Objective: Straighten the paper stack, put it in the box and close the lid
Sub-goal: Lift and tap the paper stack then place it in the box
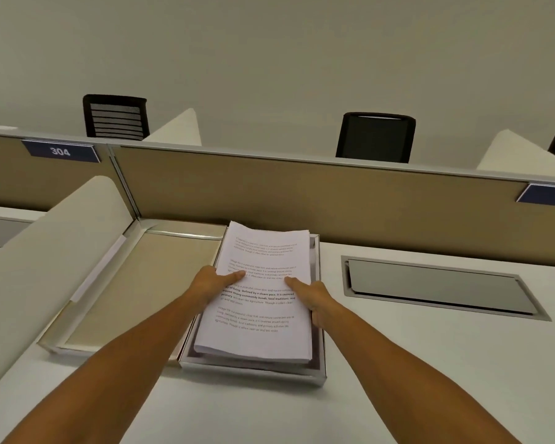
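Both our forearms reach to the paper stack [257, 293]; left hand [212, 282] and right hand [316, 298] clasp its floppy, slippery sides over the box [253, 368].

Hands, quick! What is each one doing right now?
Left hand: holding the paper stack by its left edge.
Right hand: holding the paper stack by its right edge, over the box.

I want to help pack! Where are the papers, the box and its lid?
papers [263, 328]: head view, top printed sheet.
box [253, 370]: head view, near front rim.
lid [141, 290]: head view, open inner panel.
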